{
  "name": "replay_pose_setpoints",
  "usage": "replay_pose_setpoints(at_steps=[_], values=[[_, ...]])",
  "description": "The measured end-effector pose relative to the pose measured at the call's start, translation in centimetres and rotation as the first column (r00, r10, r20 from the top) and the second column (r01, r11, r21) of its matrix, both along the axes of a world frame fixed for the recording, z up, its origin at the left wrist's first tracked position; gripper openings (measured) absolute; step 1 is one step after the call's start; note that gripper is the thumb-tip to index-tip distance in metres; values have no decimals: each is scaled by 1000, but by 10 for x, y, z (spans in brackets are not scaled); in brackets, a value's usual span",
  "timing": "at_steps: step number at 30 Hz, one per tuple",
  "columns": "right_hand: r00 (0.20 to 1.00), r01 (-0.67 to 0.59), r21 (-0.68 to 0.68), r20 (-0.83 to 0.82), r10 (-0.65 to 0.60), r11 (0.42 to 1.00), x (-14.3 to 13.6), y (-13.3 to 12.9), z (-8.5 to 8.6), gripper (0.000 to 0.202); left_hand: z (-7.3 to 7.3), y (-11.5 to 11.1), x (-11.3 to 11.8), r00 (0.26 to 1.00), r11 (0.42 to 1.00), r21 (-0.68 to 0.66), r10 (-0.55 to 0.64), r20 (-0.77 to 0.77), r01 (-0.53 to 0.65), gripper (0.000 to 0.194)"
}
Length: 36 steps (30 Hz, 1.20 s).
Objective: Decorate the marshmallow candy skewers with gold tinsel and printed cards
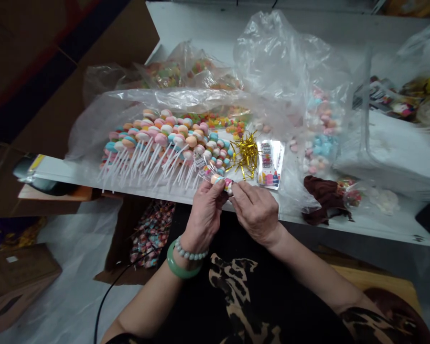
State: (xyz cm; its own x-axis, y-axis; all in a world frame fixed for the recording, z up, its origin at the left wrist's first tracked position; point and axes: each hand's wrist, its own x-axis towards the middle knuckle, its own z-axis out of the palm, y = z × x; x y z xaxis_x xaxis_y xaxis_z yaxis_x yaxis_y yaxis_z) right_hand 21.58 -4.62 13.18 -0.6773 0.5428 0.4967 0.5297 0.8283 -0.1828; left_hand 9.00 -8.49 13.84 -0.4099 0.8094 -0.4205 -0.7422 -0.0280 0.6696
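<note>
In front of my body, my left hand pinches a small clear printed bag with pastel candies in it between thumb and fingers. My right hand meets it from the right, its fingers closed at the bag's other end; the fingers partly hide that end. Just beyond lies a bundle of gold twist ties. Beside the ties sits a stack of printed clear bags. A large heap of pastel marshmallow lollipops on white sticks lies to the left, sticks pointing towards me.
Big plastic bags behind hold colourful gummies and pastel marshmallows. A dark brown cloth lies at the right. Below the white table stands a box of wrapped candies. A tall cardboard box rises at the left.
</note>
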Motion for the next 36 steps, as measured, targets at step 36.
replay_pose_setpoints(at_steps=[36], values=[[965,125,-282,-188,-183,951,-19,6,0,15,1,-4,17,999,997,73,-39,8,38,29]])
